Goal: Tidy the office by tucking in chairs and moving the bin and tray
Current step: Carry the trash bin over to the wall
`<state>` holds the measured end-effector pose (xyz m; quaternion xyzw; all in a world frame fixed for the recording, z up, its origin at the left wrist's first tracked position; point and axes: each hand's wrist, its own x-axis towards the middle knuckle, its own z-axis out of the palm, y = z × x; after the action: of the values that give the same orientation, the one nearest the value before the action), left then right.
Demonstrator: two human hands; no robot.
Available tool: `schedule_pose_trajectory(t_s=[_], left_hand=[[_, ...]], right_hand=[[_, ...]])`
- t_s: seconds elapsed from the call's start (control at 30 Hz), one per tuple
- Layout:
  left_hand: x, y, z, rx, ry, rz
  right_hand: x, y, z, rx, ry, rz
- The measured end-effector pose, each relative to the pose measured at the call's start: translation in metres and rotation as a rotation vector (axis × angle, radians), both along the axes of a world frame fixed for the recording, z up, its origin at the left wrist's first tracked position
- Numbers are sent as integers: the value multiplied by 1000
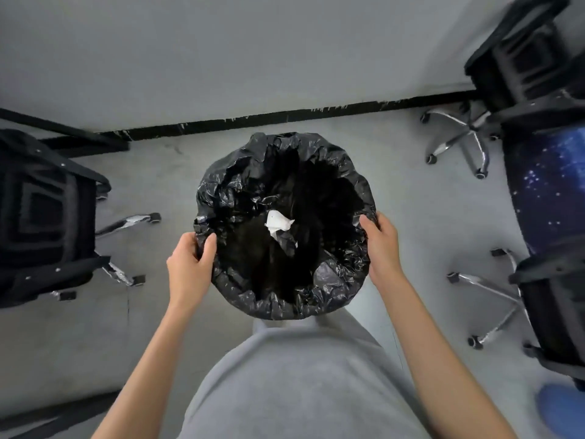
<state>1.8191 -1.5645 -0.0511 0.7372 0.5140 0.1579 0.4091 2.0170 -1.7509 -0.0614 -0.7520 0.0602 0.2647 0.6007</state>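
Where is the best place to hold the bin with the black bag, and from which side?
Grip the bin at its rim, one hand on each opposite side, as the left hand and right hand do now. The round, wide top suits this; gripping over the folded liner probably keeps it from slipping.

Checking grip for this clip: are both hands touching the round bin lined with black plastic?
Touching. The head view shows the left hand and right hand gripping opposite sides of the bin's bag-covered rim.

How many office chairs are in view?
3: one chair left of the bin, two at right, far and near. Others may sit outside the frame.
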Motion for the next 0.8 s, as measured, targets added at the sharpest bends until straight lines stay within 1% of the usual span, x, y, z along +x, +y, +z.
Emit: schedule_pose_trajectory(t_s=[0.13,0.27,0.4,0.6,0.8], left_hand=[[75,-8,-9,-60,37,-138],[171,-10,-15,-85,53,-254],[270,-8,-14,-70,40,-319],[396,3,-10,-72,30,-366],[531,42,-28,-71,27,-487]], right_hand=[[45,-33,-5,-7,7,-176],[112,-54,-13,13,14,-320],[193,-60,-13,5,30,-381],[314,-51,-7,-17,18,-407],[424,-26,-35,-53,20,-477]])
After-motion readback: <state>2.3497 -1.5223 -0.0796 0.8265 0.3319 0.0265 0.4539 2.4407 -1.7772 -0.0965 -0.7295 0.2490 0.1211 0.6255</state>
